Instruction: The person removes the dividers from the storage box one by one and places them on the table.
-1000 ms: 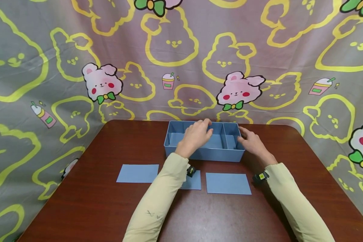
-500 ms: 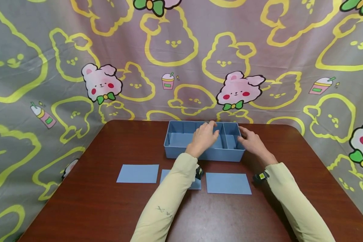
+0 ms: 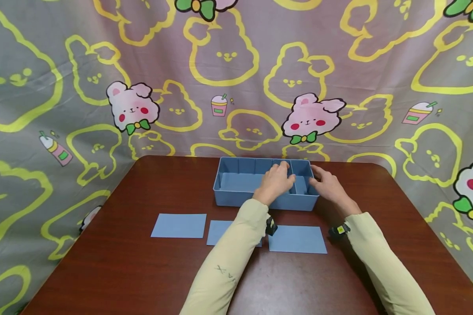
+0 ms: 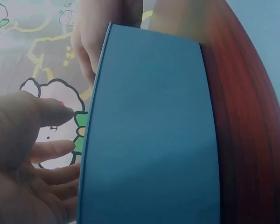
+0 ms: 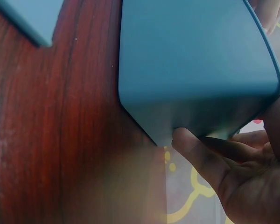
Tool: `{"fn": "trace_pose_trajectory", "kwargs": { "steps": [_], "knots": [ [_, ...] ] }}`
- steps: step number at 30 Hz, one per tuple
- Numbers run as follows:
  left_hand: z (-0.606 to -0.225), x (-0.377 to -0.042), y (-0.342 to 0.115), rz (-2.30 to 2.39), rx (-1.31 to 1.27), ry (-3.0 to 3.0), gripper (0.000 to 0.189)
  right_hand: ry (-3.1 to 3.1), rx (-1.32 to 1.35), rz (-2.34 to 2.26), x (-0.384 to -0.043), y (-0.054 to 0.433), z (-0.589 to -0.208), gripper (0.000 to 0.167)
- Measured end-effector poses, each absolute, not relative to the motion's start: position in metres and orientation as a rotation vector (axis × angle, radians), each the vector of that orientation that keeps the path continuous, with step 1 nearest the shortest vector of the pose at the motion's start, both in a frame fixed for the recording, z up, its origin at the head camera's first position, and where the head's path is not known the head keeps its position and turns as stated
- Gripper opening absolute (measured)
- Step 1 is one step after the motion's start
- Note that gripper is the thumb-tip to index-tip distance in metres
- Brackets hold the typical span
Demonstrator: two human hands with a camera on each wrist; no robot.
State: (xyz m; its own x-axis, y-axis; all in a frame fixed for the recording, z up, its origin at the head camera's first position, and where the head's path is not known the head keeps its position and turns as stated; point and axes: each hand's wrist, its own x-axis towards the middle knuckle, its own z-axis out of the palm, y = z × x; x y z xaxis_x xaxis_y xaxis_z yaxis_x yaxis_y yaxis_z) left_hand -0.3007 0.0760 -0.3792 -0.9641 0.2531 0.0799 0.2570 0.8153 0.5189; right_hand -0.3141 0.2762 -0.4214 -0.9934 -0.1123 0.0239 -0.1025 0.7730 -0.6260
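Note:
A blue open-topped storage box (image 3: 236, 199) stands at the back of the table, with a thin upright divider (image 3: 298, 183) across its right part. Over the box, close to the divider, is my left hand (image 3: 273, 181). In the left wrist view its fingers (image 4: 51, 151) are loosely spread beyond the rim, with nothing seen between them. My right hand (image 3: 331, 186) grips the box's right end. There, in the right wrist view, one fingertip presses the outside of the end wall and the thumb reaches over the rim. Its other fingers are partly hidden.
Three flat blue rectangular panels lie in a row in front of the box: a left panel (image 3: 179, 225), a middle panel (image 3: 220, 229) partly covered by the left sleeve, and a right panel (image 3: 297, 239). A patterned curtain (image 3: 244, 65) hangs behind the brown table (image 3: 114, 262).
My left hand has moved rightward over the box, from its middle toward the divider. The right hand, the box and the panels have stayed in place.

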Motion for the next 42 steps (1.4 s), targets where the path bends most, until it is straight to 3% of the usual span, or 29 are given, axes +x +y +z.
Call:
{"fn": "trace_pose_trajectory", "kwargs": {
  "steps": [19, 33, 42],
  "knots": [
    [-0.387, -0.306, 0.103, -0.905, -0.283, -3.125, 0.069, 2.952, -0.203, -1.028, -0.31, 0.279, -0.421, 0.062],
    [-0.4, -0.307, 0.106, -0.952, -0.265, -3.18, 0.07, 2.965, -0.229, -1.035, -0.311, 0.277, -0.42, 0.061],
    [-0.4, -0.305, 0.103, -0.931, -0.288, -3.18, 0.061, 2.978, -0.244, -1.024, -0.311, 0.276, -0.42, 0.061]
  ]
}}
